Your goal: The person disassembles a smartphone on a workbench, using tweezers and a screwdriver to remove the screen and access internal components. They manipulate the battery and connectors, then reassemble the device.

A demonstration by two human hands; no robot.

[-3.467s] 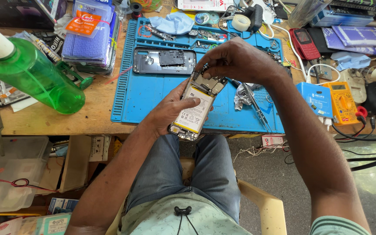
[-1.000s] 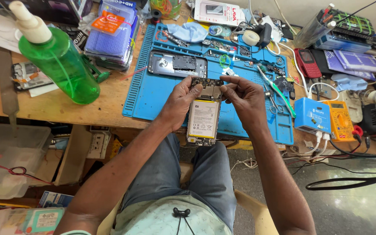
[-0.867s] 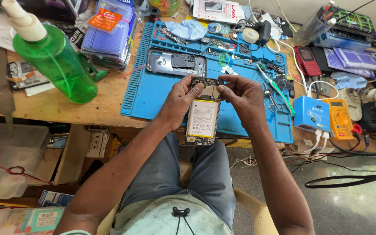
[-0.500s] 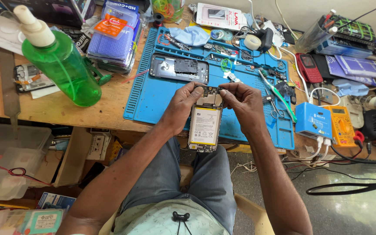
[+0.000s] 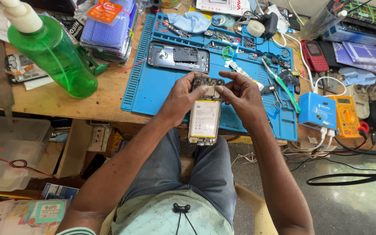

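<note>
A person seated at a cluttered bench holds an opened phone [image 5: 205, 116] upright, just in front of the blue mat [image 5: 153, 87]. The left hand [image 5: 183, 96] grips the phone's left edge, thumb on its top. The right hand [image 5: 240, 93] pinches at the phone's top with its fingertips. A phone back cover [image 5: 178, 57] lies on the mat behind the phone; a green bottle [image 5: 53, 54] stands left of the mat.

Both forearms reach forward from near, converging mid-scene. Left hand [image 5: 180, 101] palm-in, fingers curled, thumb pressed flat across the front. Right hand [image 5: 240, 98] just beside it, index and thumb pinched toward the left thumb, other fingers loosely bent.
</note>
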